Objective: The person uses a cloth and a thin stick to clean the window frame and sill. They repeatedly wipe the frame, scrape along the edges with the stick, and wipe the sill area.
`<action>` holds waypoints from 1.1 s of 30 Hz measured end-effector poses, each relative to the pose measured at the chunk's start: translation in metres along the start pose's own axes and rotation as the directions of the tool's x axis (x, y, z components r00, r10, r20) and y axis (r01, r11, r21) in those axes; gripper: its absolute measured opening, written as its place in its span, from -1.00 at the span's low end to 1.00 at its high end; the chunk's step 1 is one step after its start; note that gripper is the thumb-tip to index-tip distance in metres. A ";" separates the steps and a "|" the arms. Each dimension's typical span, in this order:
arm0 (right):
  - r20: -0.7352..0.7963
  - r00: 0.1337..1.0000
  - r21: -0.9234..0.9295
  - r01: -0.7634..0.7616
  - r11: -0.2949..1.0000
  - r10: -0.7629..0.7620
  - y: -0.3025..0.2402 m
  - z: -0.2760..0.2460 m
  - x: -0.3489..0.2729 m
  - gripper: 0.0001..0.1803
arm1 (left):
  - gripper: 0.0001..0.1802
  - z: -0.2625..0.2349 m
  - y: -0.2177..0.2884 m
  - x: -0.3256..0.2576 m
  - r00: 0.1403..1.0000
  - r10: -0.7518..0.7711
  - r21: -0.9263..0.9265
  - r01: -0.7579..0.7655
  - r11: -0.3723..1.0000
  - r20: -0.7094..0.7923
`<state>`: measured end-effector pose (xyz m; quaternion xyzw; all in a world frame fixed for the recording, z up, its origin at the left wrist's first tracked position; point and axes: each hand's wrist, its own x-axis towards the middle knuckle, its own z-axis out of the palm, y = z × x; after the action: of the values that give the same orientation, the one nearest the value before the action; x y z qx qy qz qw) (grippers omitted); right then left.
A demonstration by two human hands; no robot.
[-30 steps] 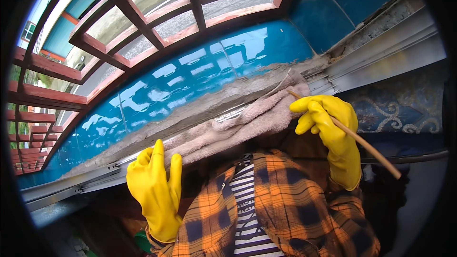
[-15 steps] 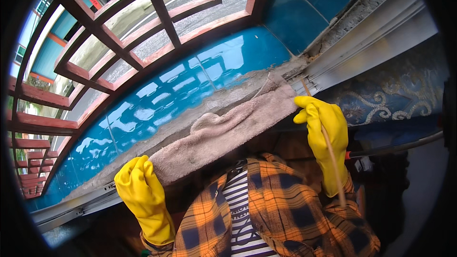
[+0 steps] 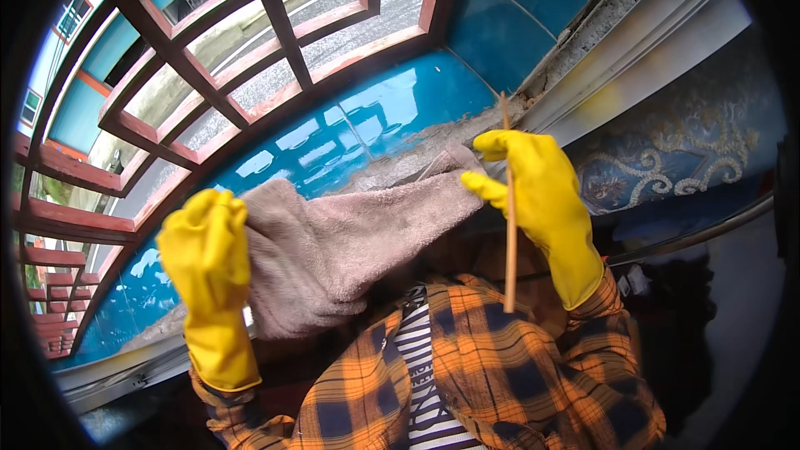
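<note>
A dusty-pink towel (image 3: pixel 358 229) stretches between my hands, bunched and drooping at its left part. My left hand (image 3: pixel 205 242), in a yellow rubber glove, is closed on the towel's left end. At the towel's narrower right end is my right hand (image 3: pixel 542 200), gloved alike, its thumb and forefinger beside the cloth. A thin wooden stick (image 3: pixel 510 237) runs nearly upright through the right hand's grip, between thumb and forefinger. Whether those fingertips also pinch the towel is hard to see. Beneath the towel lies a rough cement strip (image 3: pixel 400 168) along the window sill.
Glossy blue tiles (image 3: pixel 425 92) cover the sill beyond the cement. A reddish metal window grille (image 3: pixel 208 83) stands past them, with a road outside. Silvery window track (image 3: pixel 633 50) runs at the right, beside a blue patterned fabric (image 3: pixel 667 167). A dark hose (image 3: pixel 692 237) crosses at lower right.
My left hand has risen up and leftward, lifting the towel off its flat, straight line so it now bunches. My right hand has shifted left, and the stick stands more upright.
</note>
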<state>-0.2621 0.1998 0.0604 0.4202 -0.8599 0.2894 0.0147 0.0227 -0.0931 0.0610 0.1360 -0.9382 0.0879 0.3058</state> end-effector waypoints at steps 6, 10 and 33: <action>-0.177 0.975 -0.016 0.135 0.991 -0.136 0.021 0.029 -0.004 -0.67 | -0.53 0.007 0.048 0.005 0.994 0.106 -0.210 -0.103 0.972 0.001; -0.398 0.790 -0.224 0.409 0.885 -0.466 0.020 -0.007 0.025 -0.74 | -0.46 0.002 0.062 0.013 0.937 0.343 -0.480 -0.269 0.835 0.071; -0.254 0.857 -0.230 0.397 0.888 -0.449 0.014 -0.010 -0.024 -0.81 | -0.39 0.047 0.094 0.054 0.770 0.596 -0.758 -0.244 0.605 0.227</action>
<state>-0.2590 0.2291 0.0550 0.5476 -0.7551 0.2652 0.2441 -0.0737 -0.0264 0.0479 -0.2034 -0.9487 -0.2310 0.0719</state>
